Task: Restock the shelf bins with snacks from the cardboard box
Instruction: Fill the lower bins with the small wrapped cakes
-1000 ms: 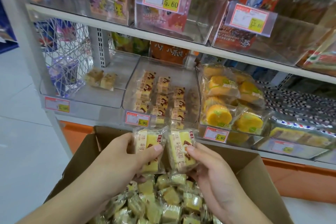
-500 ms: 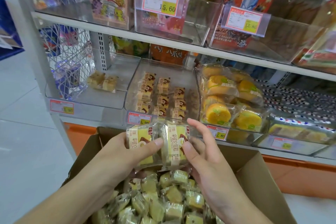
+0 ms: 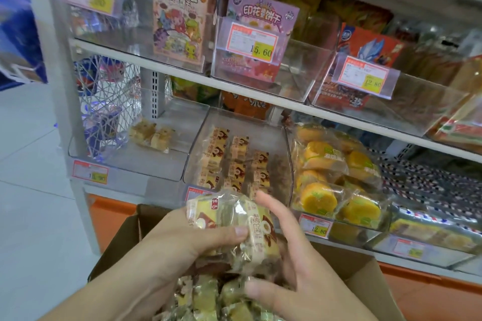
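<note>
Two wrapped yellow cake snacks (image 3: 224,219) are bunched together just above the open cardboard box (image 3: 365,279). My left hand (image 3: 182,242) grips both, with its thumb pressed across their front. My right hand (image 3: 294,255) is beside them on the right, fingers spread and straight, palm against the wrappers. Several more wrapped snacks (image 3: 208,300) fill the box below. Directly behind the hands on the lower shelf is the clear middle bin (image 3: 276,138), which holds rows of the same snack (image 3: 234,164).
The left clear bin (image 3: 146,164) holds two pale cakes (image 3: 154,134). The right bin is piled with bagged orange cakes (image 3: 333,180). Price tags hang on the bin fronts. The upper shelf (image 3: 182,70) carries boxed biscuits. Grey floor lies to the left.
My right hand has let go of its snack and spread its fingers. Both snacks are now gathered in my left hand. The view has moved closer to the shelf.
</note>
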Action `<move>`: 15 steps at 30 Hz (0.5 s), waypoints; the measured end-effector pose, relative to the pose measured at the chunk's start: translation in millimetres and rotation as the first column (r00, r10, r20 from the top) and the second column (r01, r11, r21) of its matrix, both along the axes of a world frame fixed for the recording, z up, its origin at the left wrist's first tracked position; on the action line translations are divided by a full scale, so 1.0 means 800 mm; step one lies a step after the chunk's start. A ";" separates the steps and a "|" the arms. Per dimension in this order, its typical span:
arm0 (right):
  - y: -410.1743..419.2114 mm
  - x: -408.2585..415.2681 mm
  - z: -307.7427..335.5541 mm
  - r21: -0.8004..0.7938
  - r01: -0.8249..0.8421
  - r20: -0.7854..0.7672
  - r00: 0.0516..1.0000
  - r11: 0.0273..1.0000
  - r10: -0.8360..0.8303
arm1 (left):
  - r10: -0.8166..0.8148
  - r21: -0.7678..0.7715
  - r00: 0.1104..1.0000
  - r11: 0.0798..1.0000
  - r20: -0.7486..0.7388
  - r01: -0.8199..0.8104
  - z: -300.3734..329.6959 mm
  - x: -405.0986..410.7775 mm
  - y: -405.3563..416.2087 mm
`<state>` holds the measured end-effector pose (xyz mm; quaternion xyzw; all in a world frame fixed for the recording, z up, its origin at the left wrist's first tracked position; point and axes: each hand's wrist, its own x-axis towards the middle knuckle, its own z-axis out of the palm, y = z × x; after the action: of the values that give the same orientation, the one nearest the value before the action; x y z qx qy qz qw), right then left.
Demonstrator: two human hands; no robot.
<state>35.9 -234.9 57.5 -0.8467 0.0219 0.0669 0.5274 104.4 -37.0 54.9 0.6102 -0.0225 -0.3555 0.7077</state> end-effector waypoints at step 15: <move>-0.039 0.252 -0.044 -0.662 0.171 0.065 0.983 0.730 -0.171 | 0.346 0.213 0.938 0.919 -0.029 -0.332 -0.039 0.088 0.028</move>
<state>237.4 -265.9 22.0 -0.9731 0.1218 0.0061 0.1953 175.1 -14.9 24.0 0.6625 0.1436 -0.2479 0.6921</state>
